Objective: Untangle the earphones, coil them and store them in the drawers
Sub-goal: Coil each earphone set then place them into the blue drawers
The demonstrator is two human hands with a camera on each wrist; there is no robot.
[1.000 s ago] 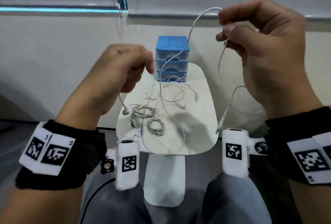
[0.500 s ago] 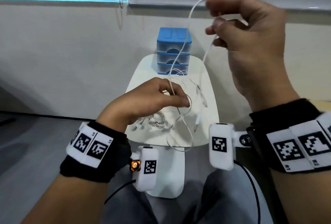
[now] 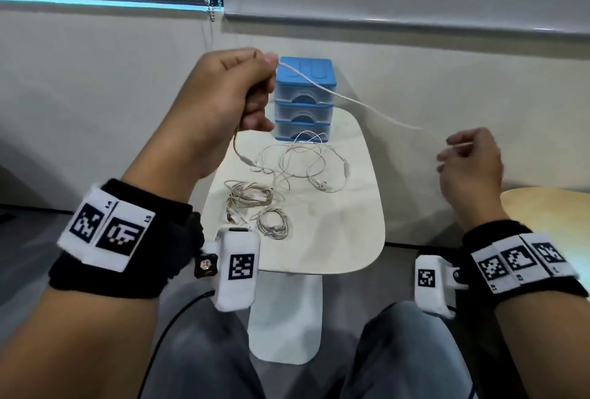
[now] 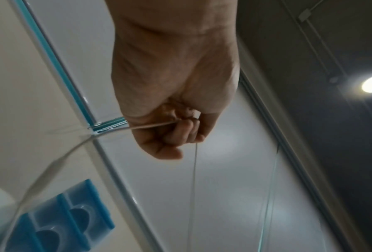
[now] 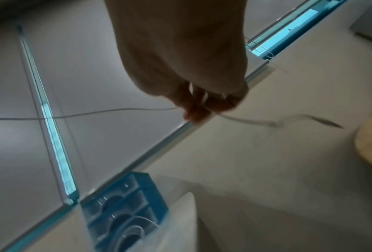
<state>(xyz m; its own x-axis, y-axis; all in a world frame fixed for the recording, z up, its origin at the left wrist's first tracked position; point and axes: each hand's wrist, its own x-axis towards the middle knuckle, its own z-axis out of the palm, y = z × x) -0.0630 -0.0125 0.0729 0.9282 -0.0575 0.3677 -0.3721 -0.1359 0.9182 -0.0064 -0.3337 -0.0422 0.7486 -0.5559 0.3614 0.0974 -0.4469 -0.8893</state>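
Note:
A white earphone cable stretches taut between my two hands above the small white table. My left hand is a fist gripping one end in front of the blue three-drawer box; a short tail of the cable hangs below the fist. My right hand, out past the table's right edge, pinches the other end. In the left wrist view the curled fingers close on the cable. The right wrist view has the fingertips pinching the cable.
A loose tangle of earphones lies in front of the drawers. Two coiled bundles sit near the table's front left. A round wooden surface is at the right. My knees are below the table's near edge.
My left hand rose from the table to the drawer top's height. My right hand dropped and swung out to the right. The cable between them went from slack loops to a taut line.

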